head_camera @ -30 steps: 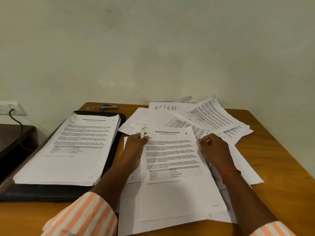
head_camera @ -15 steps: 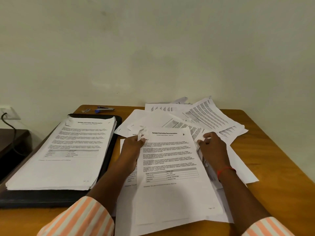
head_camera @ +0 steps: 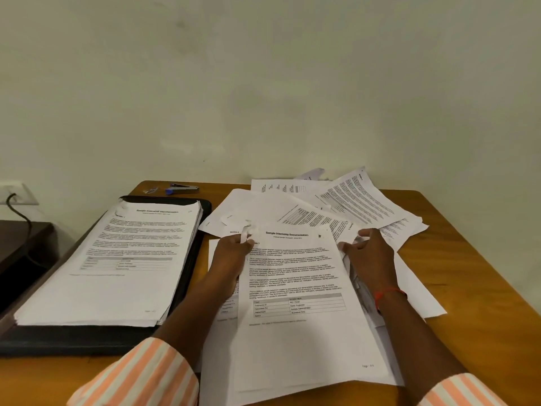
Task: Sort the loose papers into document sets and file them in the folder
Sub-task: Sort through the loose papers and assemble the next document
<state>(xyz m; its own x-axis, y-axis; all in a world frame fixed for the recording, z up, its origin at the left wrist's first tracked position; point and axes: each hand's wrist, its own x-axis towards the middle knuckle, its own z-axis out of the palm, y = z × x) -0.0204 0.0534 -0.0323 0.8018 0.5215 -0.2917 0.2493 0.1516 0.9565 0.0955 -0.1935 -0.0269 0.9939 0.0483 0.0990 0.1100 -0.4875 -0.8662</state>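
The room is dim, with soft, even light and a greenish tint on the wall (head_camera: 263, 83). Small print on the papers (head_camera: 292, 347) is blurred, and the tabletop (head_camera: 468, 259) edges bend from the wide lens.

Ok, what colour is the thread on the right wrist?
Red; the thread shows best in the head view.

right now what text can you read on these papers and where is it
"Sample Internship Documentation": heading of the front sheet.
"Sample Internship Documentation": heading of the stack on the folder, fainter.
Body text, tables and page numbers, also on the loose papers: too small to read.
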